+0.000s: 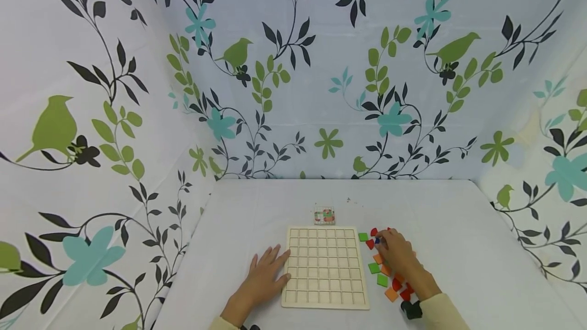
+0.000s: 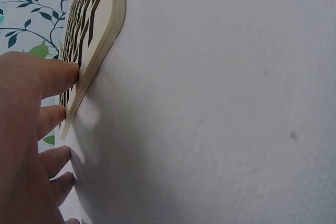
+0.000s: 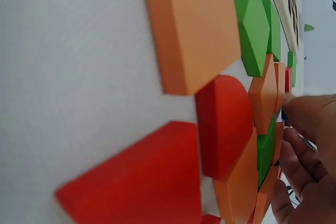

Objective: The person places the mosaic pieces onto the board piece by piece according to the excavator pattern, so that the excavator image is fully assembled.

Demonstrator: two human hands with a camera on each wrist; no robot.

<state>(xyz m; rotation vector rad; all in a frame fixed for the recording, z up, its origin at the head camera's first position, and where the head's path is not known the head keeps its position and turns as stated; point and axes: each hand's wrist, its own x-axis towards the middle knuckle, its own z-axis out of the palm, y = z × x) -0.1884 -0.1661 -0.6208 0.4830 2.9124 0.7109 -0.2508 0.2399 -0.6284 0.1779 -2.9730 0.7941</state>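
A pale wooden grid board [image 1: 325, 269] lies on the white table. My left hand [image 1: 265, 276] rests at its left side with fingers spread; in the left wrist view the thumb and a finger of that hand [image 2: 31, 124] touch the board's edge [image 2: 97, 61]. Right of the board, my right hand [image 1: 401, 253] reaches over a loose pile of flat pieces. Its thumb and fingertips pinch a small blue piece [image 1: 377, 241], mostly hidden by the fingers. Around that hand lie green squares [image 1: 382, 280], orange squares [image 1: 391, 294] and red curved-edge pieces [image 1: 396, 284].
Behind the board stands a small clear holder with a coloured pattern card [image 1: 324, 215]. A black object [image 1: 411, 310] shows at the right wrist. Floral cloth [image 1: 327, 116] hangs behind the table and along both sides.
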